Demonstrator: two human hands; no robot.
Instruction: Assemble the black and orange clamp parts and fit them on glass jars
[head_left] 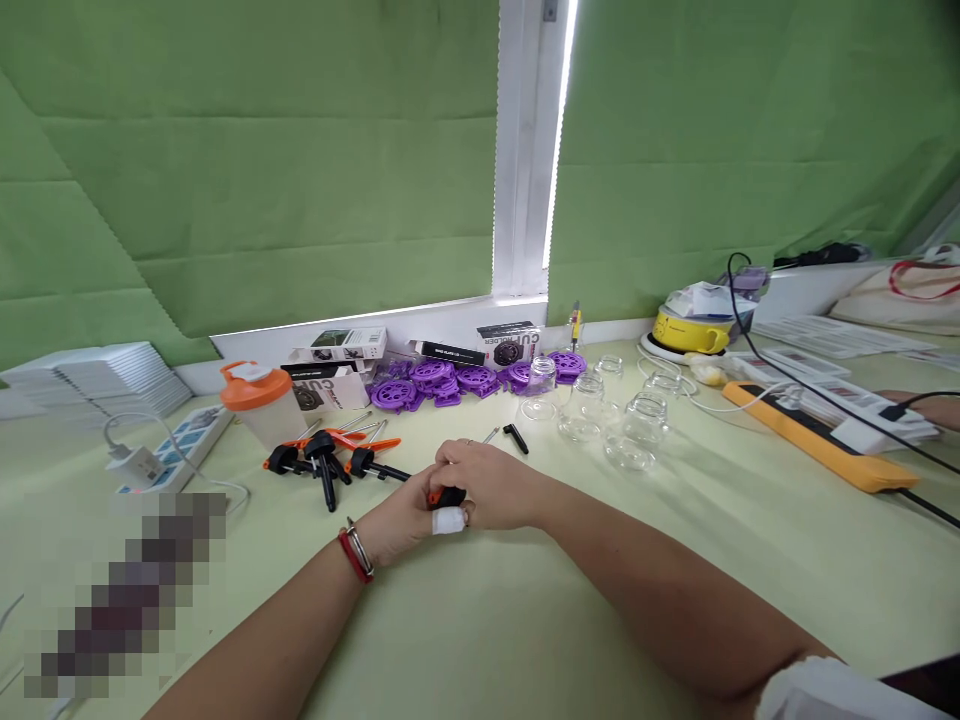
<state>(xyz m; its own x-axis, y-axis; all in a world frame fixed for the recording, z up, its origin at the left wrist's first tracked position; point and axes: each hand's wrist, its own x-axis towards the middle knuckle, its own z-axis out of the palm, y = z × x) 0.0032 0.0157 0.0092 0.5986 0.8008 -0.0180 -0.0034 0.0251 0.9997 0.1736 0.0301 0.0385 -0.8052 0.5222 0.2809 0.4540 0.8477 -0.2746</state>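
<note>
My left hand (401, 520) and my right hand (487, 482) meet at the middle of the pale green table (525, 620). Together they close around a small black and orange part (448, 496), mostly hidden by the fingers. A white bandage wraps one finger. My left wrist wears a red and silver bracelet (356, 550). Just left of the hands lie several black and orange pump heads (330, 462). A small black piece (515, 437) lies just behind my right hand.
Clear glass jars (630, 425) stand behind and right. Purple plastic discs (450, 380) and small boxes (337, 345) line the back wall. An orange-lidded shaker (259, 400) and a power strip (176, 445) sit left. An orange tray (817, 440), yellow pot (690, 328) and cables lie right.
</note>
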